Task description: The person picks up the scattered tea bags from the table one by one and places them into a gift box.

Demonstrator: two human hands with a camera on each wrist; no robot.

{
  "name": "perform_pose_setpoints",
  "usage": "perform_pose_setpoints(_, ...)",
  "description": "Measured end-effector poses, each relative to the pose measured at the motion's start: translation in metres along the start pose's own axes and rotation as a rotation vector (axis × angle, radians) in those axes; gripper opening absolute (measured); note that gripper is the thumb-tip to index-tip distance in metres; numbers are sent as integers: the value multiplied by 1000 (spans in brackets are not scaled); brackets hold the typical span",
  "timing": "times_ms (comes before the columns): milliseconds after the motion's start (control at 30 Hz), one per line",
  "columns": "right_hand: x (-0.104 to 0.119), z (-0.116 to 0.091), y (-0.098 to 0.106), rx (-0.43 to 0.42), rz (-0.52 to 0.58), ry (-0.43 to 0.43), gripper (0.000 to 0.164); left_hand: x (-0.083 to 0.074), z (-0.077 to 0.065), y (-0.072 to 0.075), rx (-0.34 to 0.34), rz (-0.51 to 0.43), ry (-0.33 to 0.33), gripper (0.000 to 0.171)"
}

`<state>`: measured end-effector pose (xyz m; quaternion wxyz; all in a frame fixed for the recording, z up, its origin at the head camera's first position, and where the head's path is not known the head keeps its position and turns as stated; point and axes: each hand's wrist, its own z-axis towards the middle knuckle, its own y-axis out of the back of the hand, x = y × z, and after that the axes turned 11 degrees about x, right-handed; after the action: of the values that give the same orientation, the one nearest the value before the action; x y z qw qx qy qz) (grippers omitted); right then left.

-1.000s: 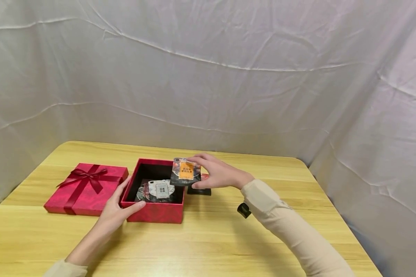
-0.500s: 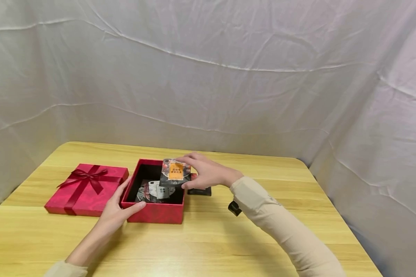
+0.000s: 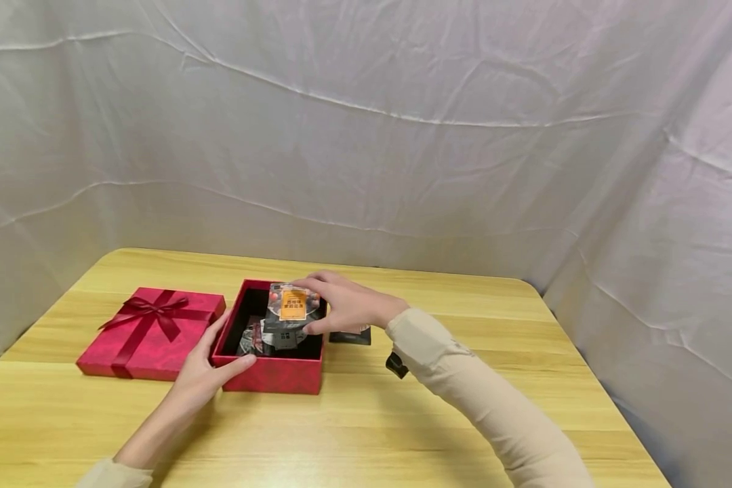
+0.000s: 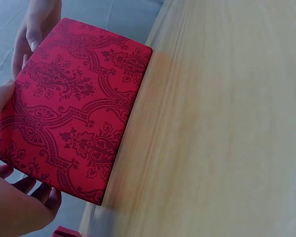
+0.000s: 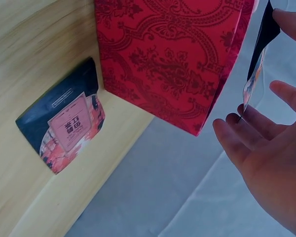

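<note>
My right hand (image 3: 354,303) pinches a flat dark sachet (image 3: 293,306) with an orange label and Chinese characters by its edges. It is held over the opening of a red patterned gift box (image 3: 274,376). Inside the box lie other sachets, one with a pale label (image 3: 285,340), partly covered by the held one. My left hand (image 3: 202,371) holds the box at its near left corner, thumb on the front wall and fingers along the left side. In the right wrist view the held sachet (image 5: 259,54) appears edge-on between thumb and fingers.
Left of the box lies its red lid (image 3: 189,339) with a dark red ribbon bow. A black sachet with a pink label (image 5: 69,123) lies on the wooden table (image 3: 402,420) right beside the box. A pale cloth (image 3: 366,135) hangs behind the table.
My right hand has carried the orange-labelled sachet leftward, from the box's right edge to over its opening. My left hand and the box have stayed in place.
</note>
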<state>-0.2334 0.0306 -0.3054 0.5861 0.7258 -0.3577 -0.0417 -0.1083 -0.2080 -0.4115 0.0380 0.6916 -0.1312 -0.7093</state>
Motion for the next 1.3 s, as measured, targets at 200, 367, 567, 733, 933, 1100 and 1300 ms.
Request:
perform_pose_setpoints(200, 5, 6, 0, 11, -18, 21, 79, 0, 0, 0, 6, -2, 6, 90)
perform_pose_setpoints(367, 10, 9, -1, 32, -22, 15, 79, 0, -1, 1, 10, 12, 13, 89)
perform_pose_setpoints(567, 13, 14, -3, 53, -21, -3, 79, 0, -1, 1, 15, 16, 21, 88)
perform_pose_setpoints(733, 15, 17, -5, 62, -16, -28, 80, -1, 0, 1, 16, 10, 21, 88)
perform_pose_setpoints(933, 17, 20, -7, 59, -36, -51, 79, -1, 0, 1, 16, 14, 25, 88)
perform_pose_setpoints(1100, 18, 23, -10, 59, -41, -56, 78, -1, 0, 1, 12, 18, 19, 88)
perform_pose_setpoints(1300, 18, 25, -11, 58, -70, -59, 78, -2, 0, 0, 15, -5, 4, 89)
